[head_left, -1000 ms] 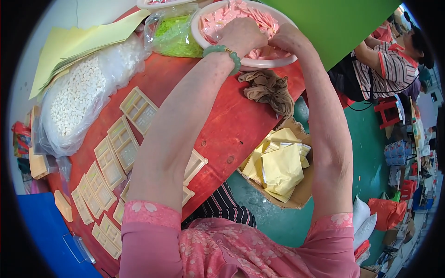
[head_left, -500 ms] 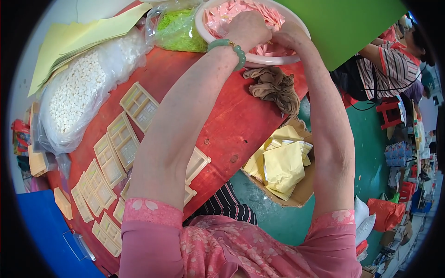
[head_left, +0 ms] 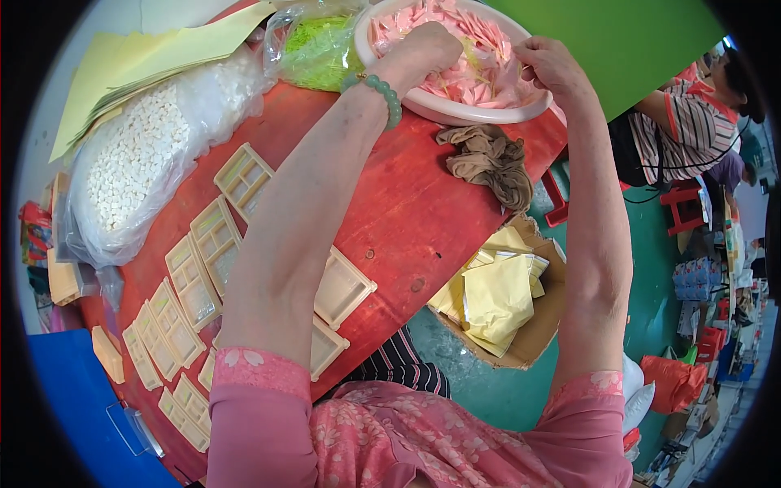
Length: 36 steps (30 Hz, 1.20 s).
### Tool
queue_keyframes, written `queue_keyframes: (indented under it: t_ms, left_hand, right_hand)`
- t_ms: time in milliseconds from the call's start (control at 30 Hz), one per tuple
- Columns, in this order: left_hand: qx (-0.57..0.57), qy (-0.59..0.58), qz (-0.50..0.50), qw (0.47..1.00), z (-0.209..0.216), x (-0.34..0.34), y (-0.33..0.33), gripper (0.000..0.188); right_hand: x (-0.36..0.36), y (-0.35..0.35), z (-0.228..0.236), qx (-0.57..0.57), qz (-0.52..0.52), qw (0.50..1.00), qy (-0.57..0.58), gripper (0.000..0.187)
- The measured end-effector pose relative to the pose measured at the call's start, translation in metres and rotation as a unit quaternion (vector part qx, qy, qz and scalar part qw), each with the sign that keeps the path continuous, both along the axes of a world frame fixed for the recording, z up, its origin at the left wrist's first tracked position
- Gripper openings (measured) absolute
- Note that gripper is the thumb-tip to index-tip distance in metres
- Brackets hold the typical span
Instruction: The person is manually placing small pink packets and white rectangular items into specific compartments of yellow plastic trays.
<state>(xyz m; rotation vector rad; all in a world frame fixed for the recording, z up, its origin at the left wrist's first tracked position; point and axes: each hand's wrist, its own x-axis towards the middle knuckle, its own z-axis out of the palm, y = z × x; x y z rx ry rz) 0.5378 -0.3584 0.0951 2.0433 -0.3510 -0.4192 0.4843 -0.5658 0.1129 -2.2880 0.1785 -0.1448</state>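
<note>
A white oval basin (head_left: 464, 112) at the far edge of the red table holds many small, flat pink pieces (head_left: 488, 91) and some yellowish, shiny bits. My left hand (head_left: 434, 49), below a green bead bracelet (head_left: 386, 99), is curled closed over the pieces inside the basin. What its fingers grip is hidden. At the basin's right rim, my right hand (head_left: 557, 67) has its thumb and fingers pinched together. Anything between those fingertips is too small to name. A crumpled brown cloth (head_left: 492, 167) lies just nearer than the basin.
Cream compartment trays (head_left: 218, 240) stand on the red table (head_left: 390, 203) at left. Behind them are a bag of white pellets (head_left: 134, 159), yellow sheets (head_left: 154, 61) and a bag of green shreds (head_left: 313, 53). A carton (head_left: 537, 329) holds yellow paper. Another person (head_left: 691, 122) sits at right.
My right hand has come up out of the basin to its right rim, apart from my left hand. My left hand has shifted slightly left. The view has shifted a little.
</note>
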Motion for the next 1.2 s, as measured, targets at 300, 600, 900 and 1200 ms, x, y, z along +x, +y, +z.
queue_keyframes:
  t_ms: [300, 600, 900, 1200]
  left_hand:
    - [0.354, -0.456, -0.203, 0.791, -0.019, 0.020, -0.004, 0.023]
    - [0.173, -0.265, -0.119, 0.941, -0.026, 0.030, 0.000, 0.026]
    - [0.288, -0.290, -0.109, 0.906, -0.013, 0.016, -0.014, 0.030]
    - [0.014, -0.251, 0.150, 0.956, -0.017, 0.029, 0.005, 0.029]
  right_hand:
    - [0.010, 0.008, -0.017, -0.177, 0.000, 0.983, -0.049, 0.021]
    - [0.012, 0.025, -0.018, -0.250, 0.050, 0.948, -0.191, 0.028]
    - [0.018, 0.051, -0.026, -0.278, 0.131, 0.949, -0.069, 0.027]
    - [0.030, 0.070, -0.002, -0.236, 0.099, 0.941, -0.224, 0.033]
